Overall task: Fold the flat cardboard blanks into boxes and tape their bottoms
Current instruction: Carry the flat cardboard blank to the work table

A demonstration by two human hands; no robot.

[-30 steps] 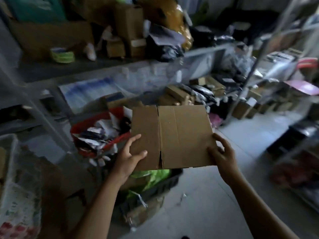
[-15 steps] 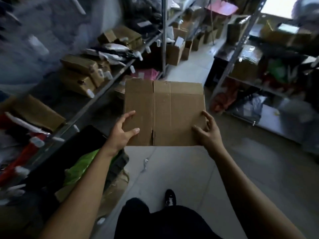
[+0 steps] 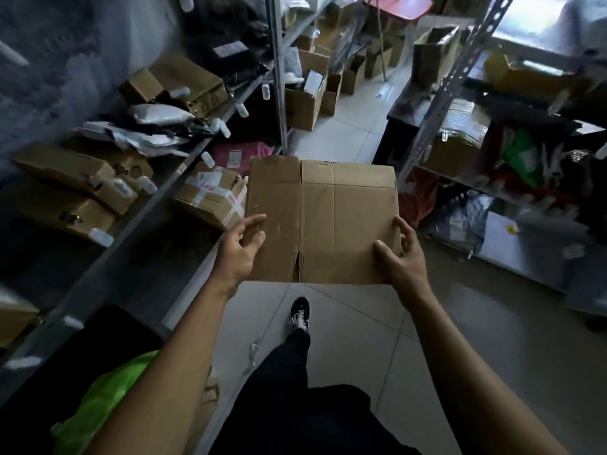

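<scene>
Head view: my dark trouser leg and black shoe step over the pale floor; above them I hold the flat blank in the air between the shelves; my left hand pinches its left edge, thumb on top; my right hand grips the right edge, fingers curled round it; taped cartons sit just left; beyond stands an open box.

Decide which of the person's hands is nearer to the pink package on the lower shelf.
Left. The left hand grips the cardboard blank's left edge, just below the pink package; the right hand holds the blank's far edge.
</scene>
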